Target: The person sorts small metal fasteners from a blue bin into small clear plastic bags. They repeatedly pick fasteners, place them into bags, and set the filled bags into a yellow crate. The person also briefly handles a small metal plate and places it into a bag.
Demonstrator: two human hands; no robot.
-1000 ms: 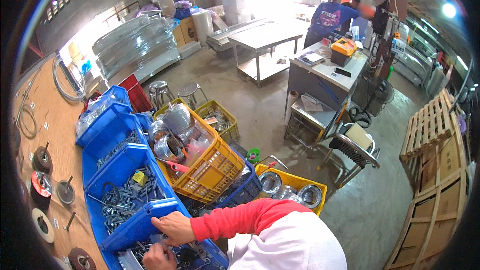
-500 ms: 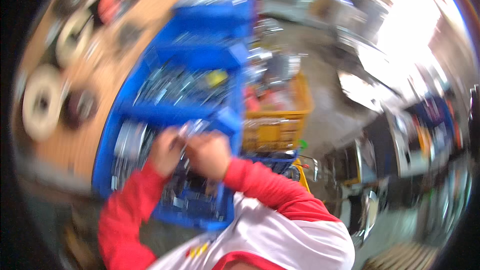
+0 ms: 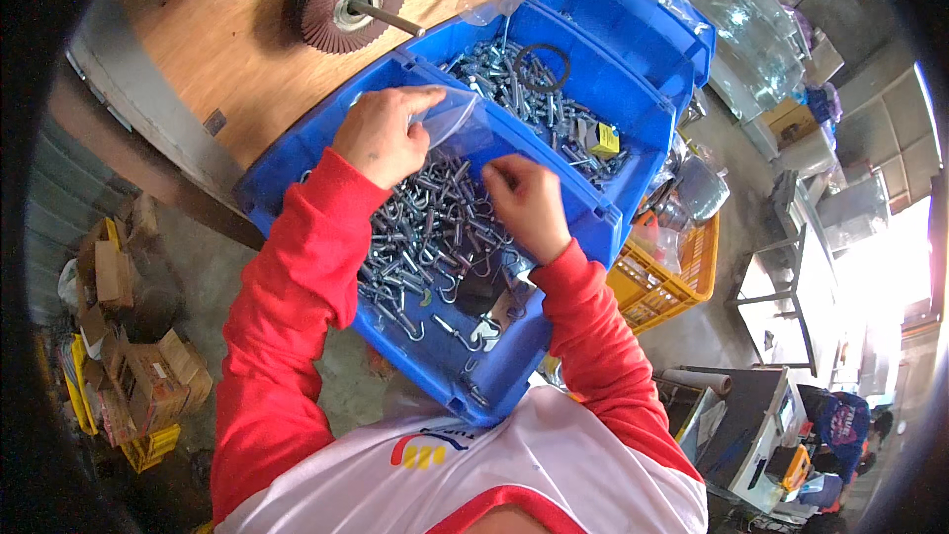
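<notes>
My left hand (image 3: pixel 384 134) pinches a clear plastic bag (image 3: pixel 451 123) that hangs over the near compartment of a blue bin (image 3: pixel 400 331). Beneath both hands, that compartment holds a heap of metal hook bolts (image 3: pixel 435 222), bent at one end. My right hand (image 3: pixel 527 206) is closed above the right part of the heap, apart from the bag, its fingers curled in. Whatever its fingers hold, if anything, is hidden. A few loose hooks (image 3: pixel 457 334) lie on the bin floor nearer my body.
Farther off, a second blue compartment holds bolts (image 3: pixel 509 74), a black ring (image 3: pixel 543 67) and a yellow box (image 3: pixel 604 141). A flap disc (image 3: pixel 346 5) sits on the wooden bench (image 3: pixel 213 49). At the right stands a yellow crate (image 3: pixel 677 272); cardboard boxes (image 3: pixel 148 371) lie at left.
My view has turned and steadied from a blur. My hands, close together before, are now apart, the left by the bin's divider with the bag and the right over the hook bolts.
</notes>
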